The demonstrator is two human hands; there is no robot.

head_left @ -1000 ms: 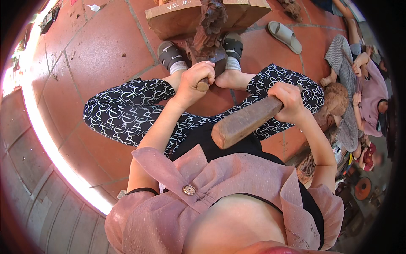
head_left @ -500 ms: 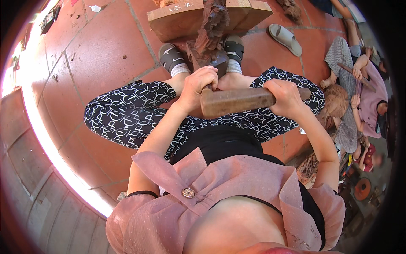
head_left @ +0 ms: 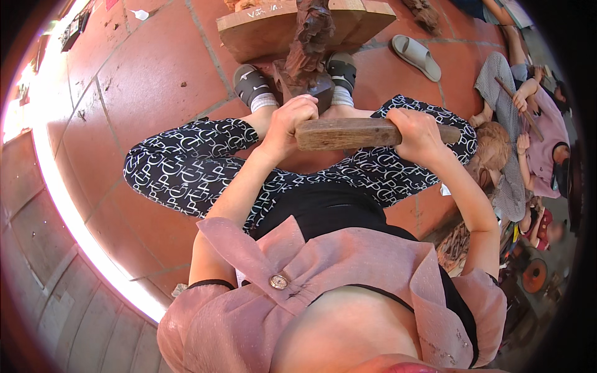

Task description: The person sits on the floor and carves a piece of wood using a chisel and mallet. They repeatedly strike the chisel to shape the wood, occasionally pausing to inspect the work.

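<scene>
My right hand (head_left: 418, 133) is wrapped round the narrow end of a wooden mallet (head_left: 348, 134). The mallet lies nearly level above my lap, its thick end reaching left to beside my left hand (head_left: 291, 124). That left hand is closed on a chisel, which the fingers and mallet mostly hide. Just beyond it a dark brown wood carving (head_left: 311, 43) stands between my feet, its blocky base (head_left: 318, 89) close to my knuckles.
A pale wooden slab (head_left: 261, 30) lies behind the carving. A loose grey slipper (head_left: 415, 57) rests on the tiled floor to the right. Another person (head_left: 540, 118) sits at the right with a stick-like tool and a brown carving (head_left: 491, 146).
The mallet's thick end has risen and tilted, so its narrower side now shows and hides the chisel's end. My left hand has hardly moved.
</scene>
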